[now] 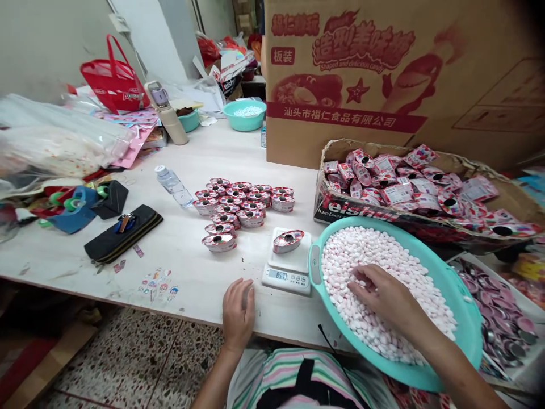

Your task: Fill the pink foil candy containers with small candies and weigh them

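My right hand (383, 298) reaches into a turquoise basin full of small white and pink candies (409, 267); its fingers curl around some of them, fingertips partly hidden. My left hand (239, 309) rests on the table near its front edge, holding nothing, fingers lying loosely on the surface. Between the hands is a white digital scale (286, 278) with a lit display. On its plate stands one oval printed tin-like container (288, 241). Left of the scale, several similar oval containers (251, 217) with dark holes on top stand grouped in rows.
An open carton (326, 210) of more oval containers lies behind the turquoise basin (468, 335). A large cardboard box (293, 142) stands behind. At left are a water bottle (174, 186), black pouch (123, 234) and tape dispenser (79, 207). Pink and silver lids (502, 312) fill a box at right.
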Demonstrator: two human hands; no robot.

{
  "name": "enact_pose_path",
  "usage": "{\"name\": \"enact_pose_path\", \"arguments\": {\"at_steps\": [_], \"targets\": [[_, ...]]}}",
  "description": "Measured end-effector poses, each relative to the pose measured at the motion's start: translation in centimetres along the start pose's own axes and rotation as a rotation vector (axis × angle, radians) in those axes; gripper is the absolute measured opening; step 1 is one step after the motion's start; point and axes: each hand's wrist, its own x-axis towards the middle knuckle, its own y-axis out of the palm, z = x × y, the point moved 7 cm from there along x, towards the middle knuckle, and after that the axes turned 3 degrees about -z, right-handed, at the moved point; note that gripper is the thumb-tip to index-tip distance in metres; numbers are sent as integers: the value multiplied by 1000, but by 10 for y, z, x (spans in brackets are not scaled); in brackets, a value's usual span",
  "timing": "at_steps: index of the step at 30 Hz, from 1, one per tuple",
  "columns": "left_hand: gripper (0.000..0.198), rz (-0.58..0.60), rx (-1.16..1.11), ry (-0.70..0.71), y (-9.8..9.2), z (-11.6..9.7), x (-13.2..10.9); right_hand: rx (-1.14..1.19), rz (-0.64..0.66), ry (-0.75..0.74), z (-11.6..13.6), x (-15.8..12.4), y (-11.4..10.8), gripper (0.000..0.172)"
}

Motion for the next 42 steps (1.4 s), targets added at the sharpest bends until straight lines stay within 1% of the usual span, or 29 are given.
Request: {"name": "enact_pose_path", "arguments": {"at_steps": [4,9,14,17,21,24,27,29,32,34,38,42], "targets": [[23,0,-1,6,-2,-3,1,-2,60,51,-2,6,0,26],[22,-17,0,-1,-3,-4,1,121,174,107,-11,9,1,20],[21,-17,-8,-3,-3,-6,1,206,237,164,-21,7,2,24],[21,-20,-12,-10,-3,-5,0,269,231,215,-26,7,-2,27],[22,-30,-23,-13,-2,-3,-2,382,170,266,-27,12,-13,33],[22,-33,-27,-7,-2,-3,-3,449,130,257,-11,25,-21,35],[22,-36,-34,-6,-3,-4,-3,461,123,182,22,48,-24,36],[22,-48,-41,-4,-4,-5,-2,460,138,106,48,68,-20,36],[22,-76,-47,0,-7,-7,-2,456,179,1,79,98,-5,35],[21,-87,-50,0,-8,-8,-2,422,234,-63,94,115,11,33],[20,-89,-56,-3,-8,-9,-3,266,340,-135,109,135,39,27],[20,-93,-68,-11,-9,-8,-5,195,367,-170,116,143,51,20]]}}
